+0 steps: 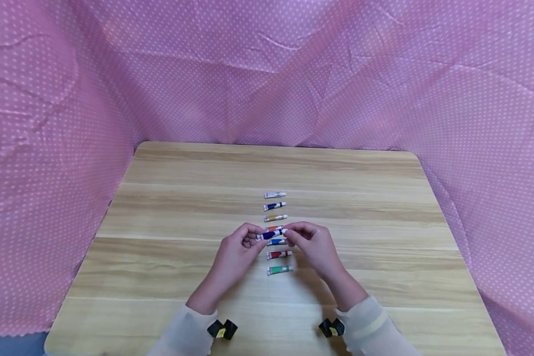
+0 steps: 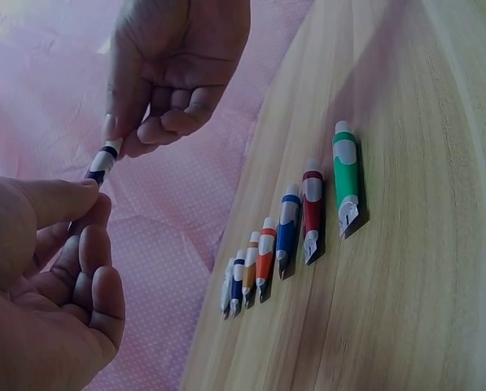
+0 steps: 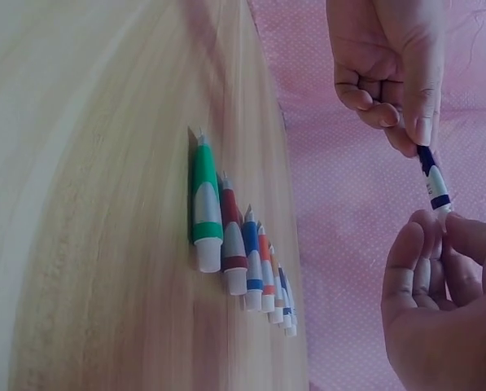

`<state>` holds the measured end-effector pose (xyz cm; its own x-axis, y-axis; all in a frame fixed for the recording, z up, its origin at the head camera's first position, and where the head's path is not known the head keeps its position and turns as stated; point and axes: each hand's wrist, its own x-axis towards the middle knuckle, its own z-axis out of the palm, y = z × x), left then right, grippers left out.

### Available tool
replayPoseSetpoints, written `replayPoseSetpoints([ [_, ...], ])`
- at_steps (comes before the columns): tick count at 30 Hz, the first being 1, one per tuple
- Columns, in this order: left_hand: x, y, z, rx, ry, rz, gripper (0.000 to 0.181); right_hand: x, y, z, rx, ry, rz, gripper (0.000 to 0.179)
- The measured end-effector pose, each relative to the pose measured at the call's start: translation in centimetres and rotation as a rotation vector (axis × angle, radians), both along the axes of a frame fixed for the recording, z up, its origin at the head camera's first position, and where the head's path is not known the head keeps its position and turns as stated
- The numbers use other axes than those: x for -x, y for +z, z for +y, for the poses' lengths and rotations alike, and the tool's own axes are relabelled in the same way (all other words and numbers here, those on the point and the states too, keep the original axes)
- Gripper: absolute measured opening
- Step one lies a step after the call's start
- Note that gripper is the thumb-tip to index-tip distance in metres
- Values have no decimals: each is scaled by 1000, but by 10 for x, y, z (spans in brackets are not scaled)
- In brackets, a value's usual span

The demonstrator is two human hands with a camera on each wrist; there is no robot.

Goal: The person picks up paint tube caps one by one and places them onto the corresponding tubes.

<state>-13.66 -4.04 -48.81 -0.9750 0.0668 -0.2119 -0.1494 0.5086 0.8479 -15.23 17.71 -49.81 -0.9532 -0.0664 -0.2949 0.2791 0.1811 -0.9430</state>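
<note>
A dark purple-blue paint tube is held above the table between both hands. My left hand pinches its flat crimped end between thumb and fingers. At the other end, my right hand pinches the white cap with thumb and forefinger. In the left wrist view the tube shows a white label and a dark band near the cap. Below the hands, a column of tubes lies on the table: an orange tube and a blue tube are partly hidden by the held one.
Nearer me lie a red tube and a green tube. Farther off are an ochre tube, a dark blue tube and a white tube. Pink dotted cloth hangs around the wooden table.
</note>
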Motion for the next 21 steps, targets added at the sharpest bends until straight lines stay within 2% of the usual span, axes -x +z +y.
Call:
replayPoseSetpoints([
  [6,1,1,0,5,-5,7,17,1,-1,0,-11,10,-33,15],
  [12,1,1,1,16,-8,36,19,3,-2,-1,-81,48,-13,17],
  [17,1,0,2,11,-36,72,20,3,-4,-5,-122,79,-9,34],
  [21,1,1,3,12,-49,74,19,2,-4,-7,-169,91,-5,51],
])
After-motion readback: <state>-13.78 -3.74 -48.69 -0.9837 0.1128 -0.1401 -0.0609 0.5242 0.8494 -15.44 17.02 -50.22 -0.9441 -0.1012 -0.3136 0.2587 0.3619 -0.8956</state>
